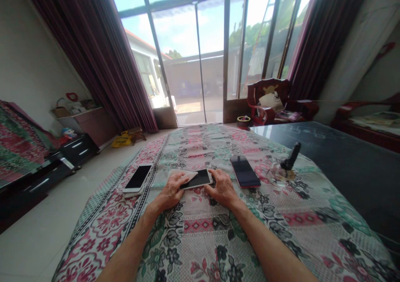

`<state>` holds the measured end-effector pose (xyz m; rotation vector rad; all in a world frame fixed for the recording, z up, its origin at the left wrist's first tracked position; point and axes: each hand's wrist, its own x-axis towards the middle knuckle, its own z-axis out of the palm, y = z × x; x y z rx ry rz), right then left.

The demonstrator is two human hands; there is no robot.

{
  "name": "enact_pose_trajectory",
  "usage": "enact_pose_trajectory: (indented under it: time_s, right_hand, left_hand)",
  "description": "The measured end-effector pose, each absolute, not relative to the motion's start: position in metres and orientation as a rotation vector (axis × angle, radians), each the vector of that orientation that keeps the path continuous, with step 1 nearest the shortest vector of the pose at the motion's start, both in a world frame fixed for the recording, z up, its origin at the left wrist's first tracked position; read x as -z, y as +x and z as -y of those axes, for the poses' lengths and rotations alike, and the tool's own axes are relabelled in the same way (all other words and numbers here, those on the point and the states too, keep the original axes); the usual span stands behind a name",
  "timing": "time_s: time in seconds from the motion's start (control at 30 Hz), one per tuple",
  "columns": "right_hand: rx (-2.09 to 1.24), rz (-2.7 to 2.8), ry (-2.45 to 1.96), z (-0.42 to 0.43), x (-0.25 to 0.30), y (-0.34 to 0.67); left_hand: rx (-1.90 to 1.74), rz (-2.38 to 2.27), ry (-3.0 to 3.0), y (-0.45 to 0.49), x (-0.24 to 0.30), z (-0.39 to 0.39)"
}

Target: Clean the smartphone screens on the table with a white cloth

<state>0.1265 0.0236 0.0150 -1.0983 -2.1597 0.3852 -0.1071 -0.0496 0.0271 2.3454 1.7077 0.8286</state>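
Note:
A white-framed smartphone (203,178) lies crosswise on the patterned tablecloth, dark screen up. My left hand (170,191) is closed on a thin white cloth or tissue (189,174) and presses it over the left part of the screen. At the phone's right end, my right hand (222,187) grips the edge between thumb and fingers. Left of my hands rests a white smartphone (138,178) with a dark screen, something pale under its near end. Beside my right hand is a larger dark smartphone (245,172) with a reddish edge.
A clear glass vessel with a black upright top (291,157) stands to the right on the tablecloth (206,248). Beyond it is a dark glossy table (331,144). A carved wooden chair (270,103) and glass doors (196,65) are at the back.

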Motion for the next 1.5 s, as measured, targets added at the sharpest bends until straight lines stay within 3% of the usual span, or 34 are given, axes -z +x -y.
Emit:
enact_pose_trajectory:
  time_s: [1.5]
  right_hand:
    - [-0.417, 2.194, -1.112, -0.027, -0.014, 0.125]
  left_hand:
    - [-1.009, -1.726, 2.275, -0.113, -0.016, 0.034]
